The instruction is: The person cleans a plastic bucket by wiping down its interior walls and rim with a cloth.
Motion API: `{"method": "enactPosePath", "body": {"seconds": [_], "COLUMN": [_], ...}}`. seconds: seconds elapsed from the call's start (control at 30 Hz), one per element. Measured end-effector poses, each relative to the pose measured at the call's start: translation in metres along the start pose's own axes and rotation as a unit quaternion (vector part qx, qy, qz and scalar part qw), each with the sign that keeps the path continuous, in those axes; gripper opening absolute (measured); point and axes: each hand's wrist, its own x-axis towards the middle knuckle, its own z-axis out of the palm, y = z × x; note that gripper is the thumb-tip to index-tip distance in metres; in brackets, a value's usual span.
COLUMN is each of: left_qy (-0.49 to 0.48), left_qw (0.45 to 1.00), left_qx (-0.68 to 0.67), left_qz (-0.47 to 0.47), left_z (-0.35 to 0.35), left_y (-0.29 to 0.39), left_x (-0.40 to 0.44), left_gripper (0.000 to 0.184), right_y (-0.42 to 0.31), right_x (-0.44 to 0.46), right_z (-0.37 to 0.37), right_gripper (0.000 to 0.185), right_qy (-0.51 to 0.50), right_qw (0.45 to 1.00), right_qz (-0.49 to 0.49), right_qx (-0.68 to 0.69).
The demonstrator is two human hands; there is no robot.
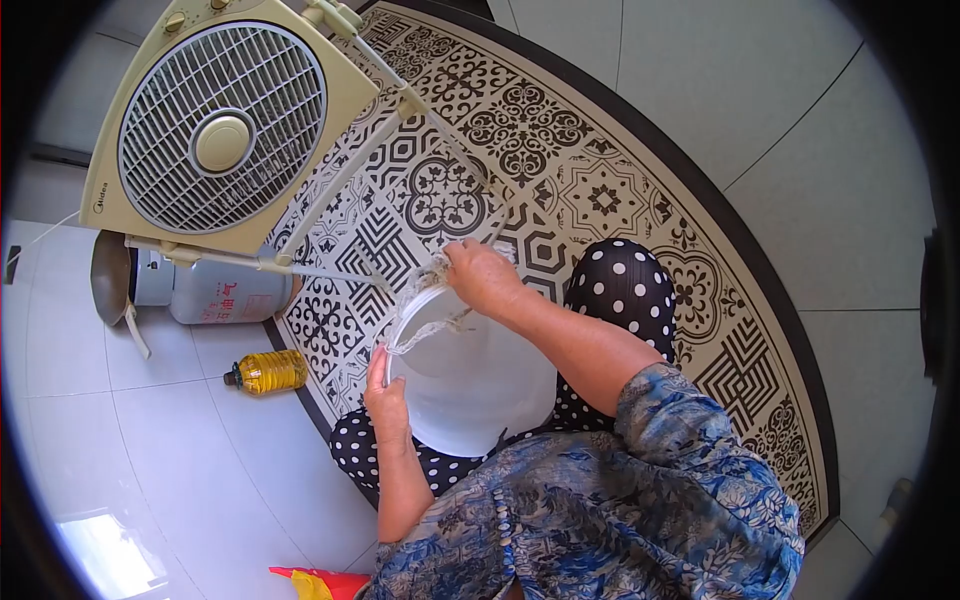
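A white plastic tub (480, 400) rests tilted in the lap, between the knees. Pale, frayed cord (430, 328) lies along its rim and hangs loosely across the opening. My left hand (388, 395) grips the left side of the rim, thumb on one side and fingers on the other, close to a knot in the cord. At the far side of the rim, my right hand (482, 275) is closed on a bunch of the same cord, its fingertips partly hidden. Dark polka-dot trousers (620, 285) show on both sides of the tub.
A cream box fan (222, 140) on a tubular stand (340, 190) stands ahead to the left. Beyond the patterned mat (600, 200), a grey gas cylinder (225, 290) and a bottle of yellow oil (270, 372) lie on the tiles. A red-and-yellow bag (320, 584) is at the bottom edge.
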Motion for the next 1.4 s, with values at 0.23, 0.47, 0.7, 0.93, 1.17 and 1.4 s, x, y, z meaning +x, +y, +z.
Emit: {"method": "enactPosePath", "body": {"seconds": [0.23, 0.47, 0.7, 0.93, 1.17, 1.4], "left_qy": [-0.020, -0.030, -0.029, 0.001, -0.022, -0.007], "left_qw": [0.995, 0.994, 0.994, 0.998, 0.985, 0.981], "left_qx": [0.089, 0.100, 0.088, 0.057, 0.150, 0.179], "left_qz": [0.048, 0.036, 0.056, 0.031, 0.079, 0.080], "left_z": [0.020, 0.029, 0.021, 0.013, 0.031, 0.028], "left_y": [0.016, 0.020, 0.017, 0.018, 0.025, 0.017], "left_x": [-0.003, 0.003, -0.002, -0.008, -0.007, 0.001], "left_gripper": [0.054, 0.049, 0.052, 0.053, 0.051, 0.048], "right_y": [-0.025, -0.049, -0.031, -0.007, -0.038, -0.039], "right_x": [-0.009, -0.023, -0.007, 0.001, -0.021, -0.016], "right_z": [-0.002, 0.013, 0.002, -0.004, 0.006, 0.002], "right_gripper": [0.024, 0.018, 0.020, 0.021, 0.022, 0.018], "right_qy": [0.008, 0.003, -0.021, -0.003, 0.013, 0.004], "right_qw": [0.983, 0.944, 0.980, 0.999, 0.960, 0.959], "right_qz": [-0.123, -0.287, -0.170, -0.016, -0.246, -0.238], "right_qx": [0.138, 0.166, 0.105, 0.027, 0.137, 0.151]}}
